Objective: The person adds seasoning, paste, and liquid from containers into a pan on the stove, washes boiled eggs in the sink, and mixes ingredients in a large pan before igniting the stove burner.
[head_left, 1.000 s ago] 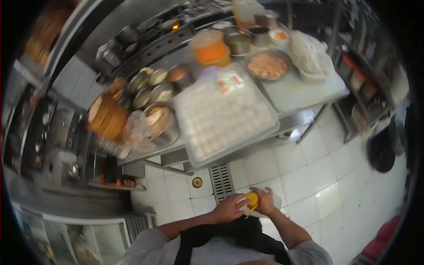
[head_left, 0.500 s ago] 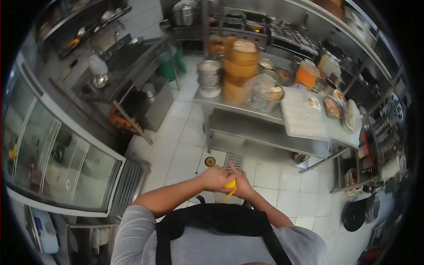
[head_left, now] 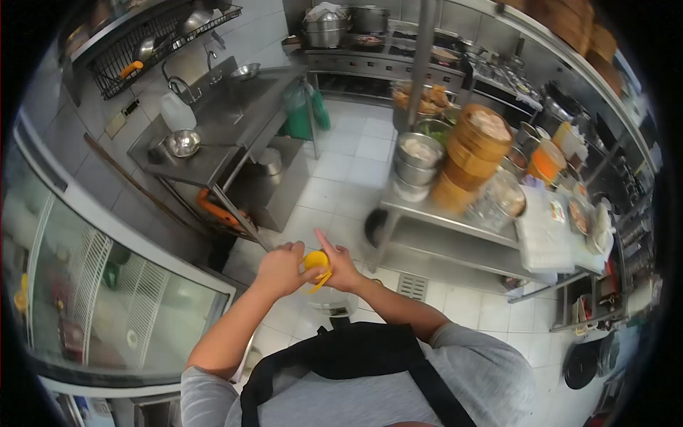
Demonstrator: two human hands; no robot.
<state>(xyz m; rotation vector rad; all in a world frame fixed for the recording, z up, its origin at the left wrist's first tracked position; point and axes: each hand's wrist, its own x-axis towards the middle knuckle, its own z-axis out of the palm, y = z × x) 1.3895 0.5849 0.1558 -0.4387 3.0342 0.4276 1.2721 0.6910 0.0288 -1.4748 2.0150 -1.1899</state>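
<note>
Yellow round plastic cap with a thin yellow strap point(head_left: 317, 262) is right in the middle of things, held between both hands out in front of the person's chest, above the white tiled floor point(head_left: 346, 135). Just below it you can see part of a clear see-through plastic container point(head_left: 331, 302), though the wrists block a good bit of it, and I can't tell if the cap is seated all the way on.

Left hand point(head_left: 283, 270) has its grip clamped on the cap from one side, knuckles up. Right hand point(head_left: 339, 267) is pressed against the opposite side with the index finger sticking out straight; honestly can't tell how tight that grip is, since the other fingers are mostly hidden. Black apron point(head_left: 348, 350) over a grey shirt point(head_left: 484, 359) sits just behind the container.

Ahead and to the right there's a stainless steel bench point(head_left: 455, 223), well apart from the hands. On it: a tall stack of round bamboo steamers point(head_left: 469, 153), a stack of round silver metal pots point(head_left: 417, 169) right beside it, a crumpled clear plastic bag point(head_left: 492, 201) and a flat whitish tray point(head_left: 544, 235) farther along. Over on the left, the big glass-front fridge point(head_left: 128, 292) is near the left forearm.
</note>
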